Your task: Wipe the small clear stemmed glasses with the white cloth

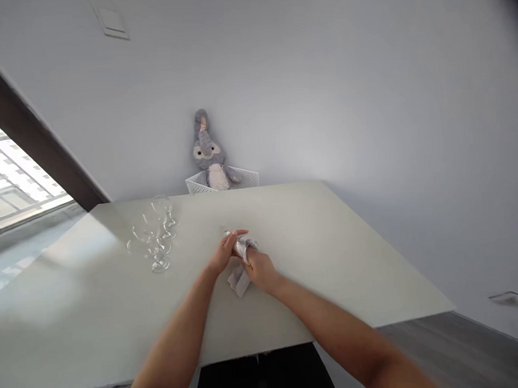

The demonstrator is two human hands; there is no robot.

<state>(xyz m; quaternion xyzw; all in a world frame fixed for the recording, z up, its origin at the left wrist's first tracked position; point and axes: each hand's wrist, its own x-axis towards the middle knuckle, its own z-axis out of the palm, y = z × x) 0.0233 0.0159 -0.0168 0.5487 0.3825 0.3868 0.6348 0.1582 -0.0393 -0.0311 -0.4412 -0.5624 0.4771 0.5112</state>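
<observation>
Close together over a smooth, pale tabletop (330,254): left hand (225,254) wrapped around a clear, tilted stemmed glass (241,243), right hand (262,269) at its mouth, clasping a soft, crumpled white cloth (239,282) with one folded end hanging below. Beyond, to the left, a cluster of transparent, round-footed wine glasses (159,242), upright. Farther back, a fluffy grey plush rabbit (209,156) in a white perforated basket (247,179).
</observation>
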